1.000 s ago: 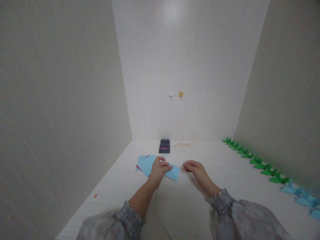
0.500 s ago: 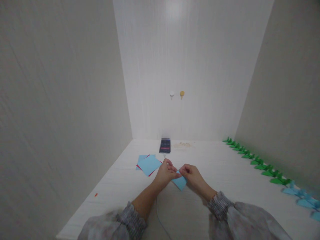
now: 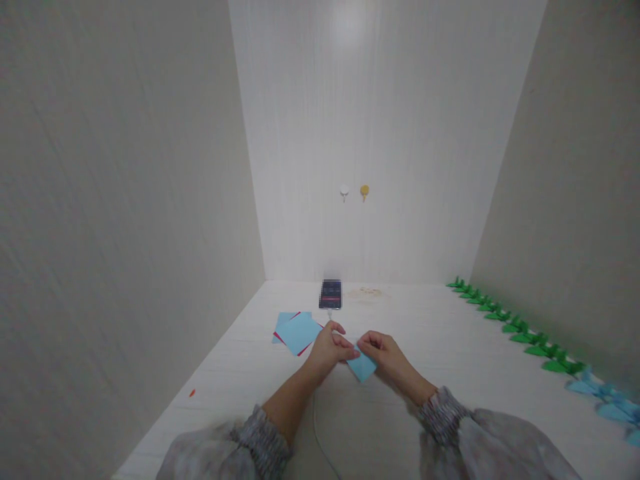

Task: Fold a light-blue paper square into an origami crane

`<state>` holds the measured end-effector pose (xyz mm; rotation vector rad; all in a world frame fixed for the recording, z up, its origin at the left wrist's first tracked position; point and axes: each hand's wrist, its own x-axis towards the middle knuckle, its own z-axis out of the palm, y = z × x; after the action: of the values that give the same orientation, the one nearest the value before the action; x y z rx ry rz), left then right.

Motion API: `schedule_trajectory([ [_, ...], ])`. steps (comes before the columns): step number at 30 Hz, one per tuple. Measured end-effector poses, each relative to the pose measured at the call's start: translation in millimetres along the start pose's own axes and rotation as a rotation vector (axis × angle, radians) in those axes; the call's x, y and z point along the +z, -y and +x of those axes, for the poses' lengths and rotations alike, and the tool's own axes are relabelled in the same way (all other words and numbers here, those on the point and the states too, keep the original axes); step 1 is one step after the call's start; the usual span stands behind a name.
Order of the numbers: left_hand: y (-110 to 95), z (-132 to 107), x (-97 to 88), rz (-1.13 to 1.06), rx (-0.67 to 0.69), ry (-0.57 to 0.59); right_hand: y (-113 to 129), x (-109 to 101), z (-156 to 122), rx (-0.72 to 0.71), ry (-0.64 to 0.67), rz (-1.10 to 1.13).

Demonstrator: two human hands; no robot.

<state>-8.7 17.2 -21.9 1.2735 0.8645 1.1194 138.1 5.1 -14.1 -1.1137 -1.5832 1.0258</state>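
A light blue sheet of paper (image 3: 363, 367) hangs just above the white table (image 3: 450, 347), pinched from both sides. My left hand (image 3: 330, 347) grips its left edge with closed fingers. Its right edge is held by my right hand (image 3: 383, 350), thumb and fingers pressed together. The two hands nearly touch. Just behind my left hand lies a small pile of blue and red paper sheets (image 3: 296, 331).
A phone (image 3: 331, 294) lies at the back, with a thin cable (image 3: 317, 427) running toward me. Green folded paper figures (image 3: 515, 330) line the right wall, followed by blue paper figures (image 3: 607, 403). Two small hooks (image 3: 354, 193) sit on the rear wall. A tiny red scrap (image 3: 191, 393) lies left.
My left hand carried the blue sheet off the pile and toward me. My right hand came in and took hold of its other edge. In the last half second little moved.
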Motion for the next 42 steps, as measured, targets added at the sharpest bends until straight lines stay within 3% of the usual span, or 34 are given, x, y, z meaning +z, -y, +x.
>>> schedule_trajectory([
  [7, -5, -5, 2.2, -0.037, -0.063, 0.048, -4, -3, 3, 0.071, -0.063, 0.037],
  [12, -8, -8, -1.2, -0.076, -0.087, 0.085, 0, -18, 5, 0.066, -0.148, 0.021],
  [15, -8, -6, -2.5, -0.081, -0.080, 0.052, 5, -25, 3, 0.115, -0.122, 0.063],
  [17, -8, -6, -1.6, -0.075, -0.081, 0.033, 7, -23, 1, 0.140, -0.036, 0.098],
  [23, -2, -7, 4.6, -0.014, -0.069, 0.179, -3, -2, -1, 0.132, 0.057, 0.089],
  [27, -2, -2, 2.8, -0.012, -0.006, 0.068, -7, -1, 1, 0.117, 0.041, 0.118],
  [32, -8, 2, -1.0, -0.046, 0.106, -0.134, 5, 0, -4, 0.140, 0.119, 0.217],
  [39, -12, -2, 2.8, -0.085, 0.056, -0.062, 8, 2, -7, 0.101, 0.172, 0.211],
  [42, -11, -2, 3.2, -0.138, 0.045, -0.089, 6, 2, -5, 0.081, 0.161, 0.183],
])
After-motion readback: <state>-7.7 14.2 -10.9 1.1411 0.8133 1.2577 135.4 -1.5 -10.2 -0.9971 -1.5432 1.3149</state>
